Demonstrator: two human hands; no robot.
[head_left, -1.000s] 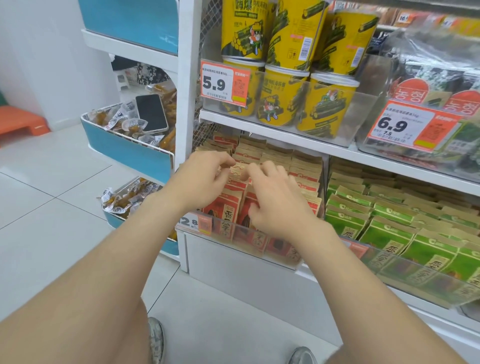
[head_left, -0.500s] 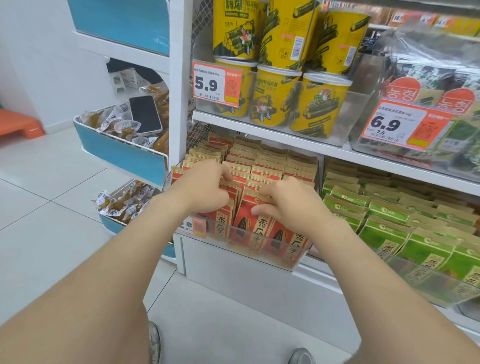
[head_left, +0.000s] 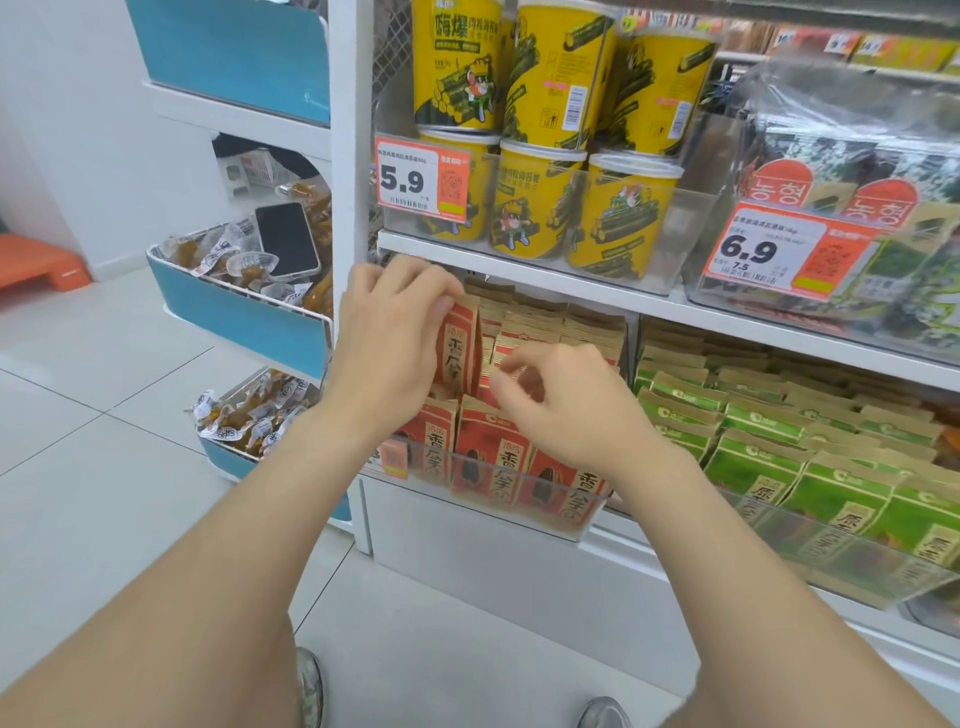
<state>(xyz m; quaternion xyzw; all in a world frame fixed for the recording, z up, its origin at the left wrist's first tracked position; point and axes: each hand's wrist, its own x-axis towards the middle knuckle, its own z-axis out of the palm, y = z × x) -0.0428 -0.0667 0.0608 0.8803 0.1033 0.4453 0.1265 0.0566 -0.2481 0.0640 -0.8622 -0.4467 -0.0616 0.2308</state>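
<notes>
Rows of red and brown seed packets (head_left: 493, 457) stand in a clear bin (head_left: 571, 522) on the lower shelf. My left hand (head_left: 389, 348) grips one red packet (head_left: 460, 345) by its top and holds it raised above the rows, upright. My right hand (head_left: 561, 400) lies over the middle rows with fingers curled, pinching the top of a packet; what it holds is mostly hidden under the fingers.
Green packets (head_left: 769, 457) fill the bin to the right. Yellow tubs (head_left: 540, 202) stand on the shelf above, behind price tags 5.9 (head_left: 422, 179) and 6.9 (head_left: 769, 254). A phone (head_left: 287, 239) lies on wrapped snacks in a blue side basket (head_left: 244, 317). My shoes show on the tile floor.
My left hand has lifted a red packet up out of the rows toward the upper shelf edge. My right hand stayed over the middle rows, shifting slightly.
</notes>
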